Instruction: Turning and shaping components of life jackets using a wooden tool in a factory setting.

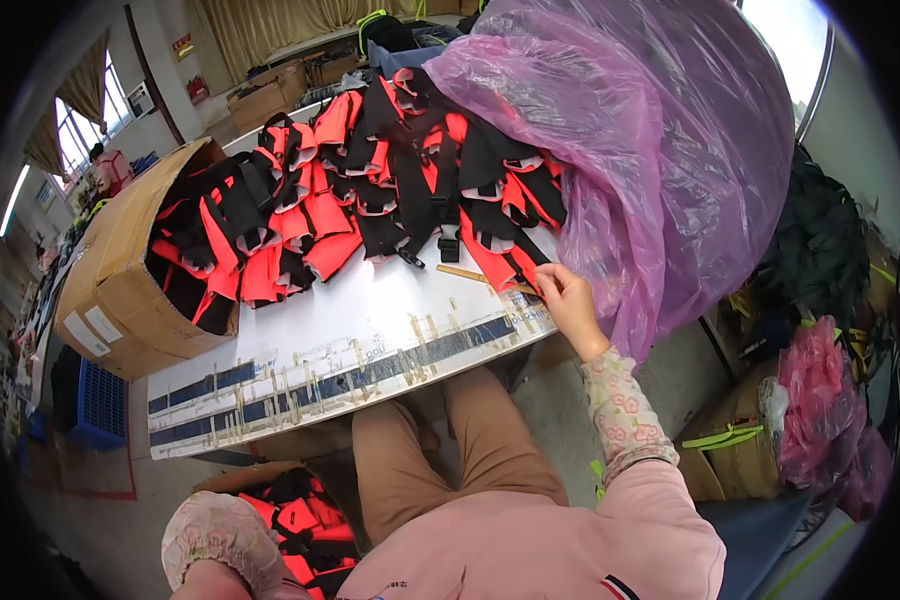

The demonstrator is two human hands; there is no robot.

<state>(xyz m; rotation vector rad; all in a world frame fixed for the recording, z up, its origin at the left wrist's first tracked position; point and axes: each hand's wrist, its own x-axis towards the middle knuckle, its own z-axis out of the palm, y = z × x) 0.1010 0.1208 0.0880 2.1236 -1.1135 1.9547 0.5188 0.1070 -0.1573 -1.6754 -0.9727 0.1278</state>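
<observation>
My right hand (pixel 567 300) is at the table's right front edge, its fingers pinched together beside the end of a red-and-black fabric strap piece (pixel 498 262). Whether they grip that strap or the end of a thin wooden stick (pixel 465 274) lying under it is hard to make out. A heap of similar red-and-black pieces with black buckles (pixel 449 245) covers the back of the white table (pixel 370 310). My left arm, in a floral sleeve cover (pixel 220 530), hangs low beside a floor box; its hand is hidden. More red-and-black pieces (pixel 305 520) fill that box.
An open cardboard box (pixel 120 265) lies on the table's left, pieces spilling from it. A large pink plastic bag (pixel 670 160) bulges over the right side. Tape strips (pixel 340 380) line the front edge. A blue crate (pixel 100 405) and a carton (pixel 735 465) stand on the floor.
</observation>
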